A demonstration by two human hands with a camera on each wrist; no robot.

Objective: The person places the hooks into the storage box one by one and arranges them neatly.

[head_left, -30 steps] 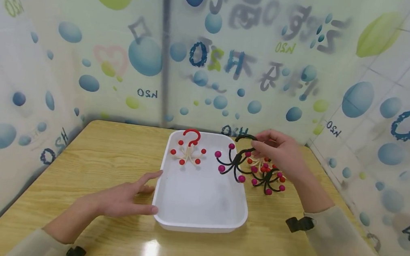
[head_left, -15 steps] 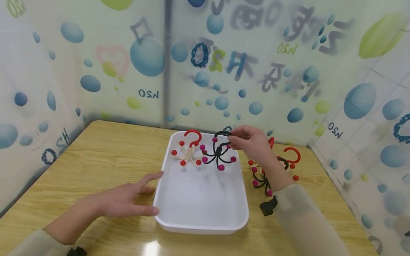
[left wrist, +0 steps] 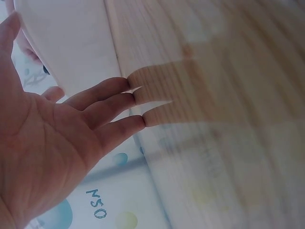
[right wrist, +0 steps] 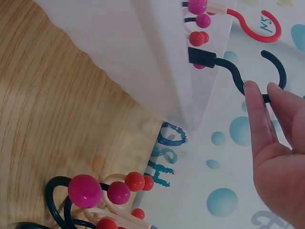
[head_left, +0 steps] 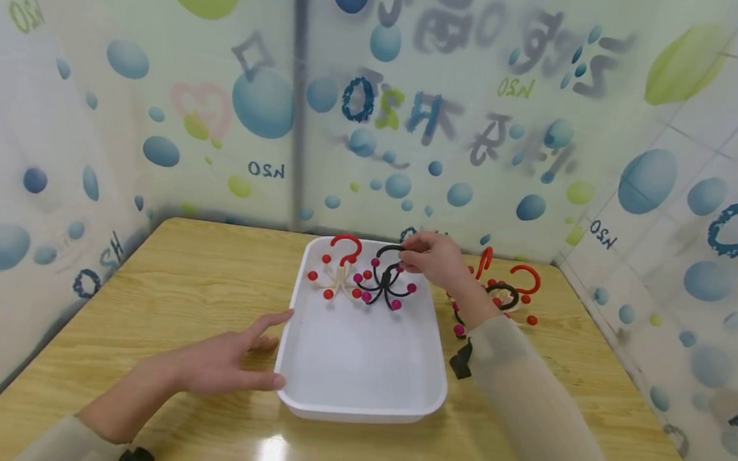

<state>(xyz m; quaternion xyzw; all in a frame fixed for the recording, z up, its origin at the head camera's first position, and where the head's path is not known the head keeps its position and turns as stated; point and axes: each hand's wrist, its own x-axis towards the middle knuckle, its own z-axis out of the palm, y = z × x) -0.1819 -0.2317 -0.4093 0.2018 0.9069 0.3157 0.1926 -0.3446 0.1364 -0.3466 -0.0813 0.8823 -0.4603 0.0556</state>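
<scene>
My right hand (head_left: 439,261) pinches the hooked handle of a black head massager (head_left: 386,281) with magenta ball tips, over the far part of a white tray (head_left: 363,369). In the right wrist view, thumb and fingers meet on the curve of the black hook, and the tray wall hides most of the legs. Just left of it in the tray stands a beige head massager (head_left: 341,278) with red balls and a red hook. My left hand (head_left: 216,358) rests at the tray's left side, fingers spread and fingertips right at the rim.
Right of the tray, several more massagers lie bunched together, with a red hook (head_left: 527,277) and a black hook (head_left: 504,295) sticking up. A patterned wall (head_left: 247,190) stands close behind the wooden table (head_left: 208,260).
My right hand has carried the black massager leftward from above the pile at the right into the tray, then lowered it beside the beige one. The left hand has stayed at the rim.
</scene>
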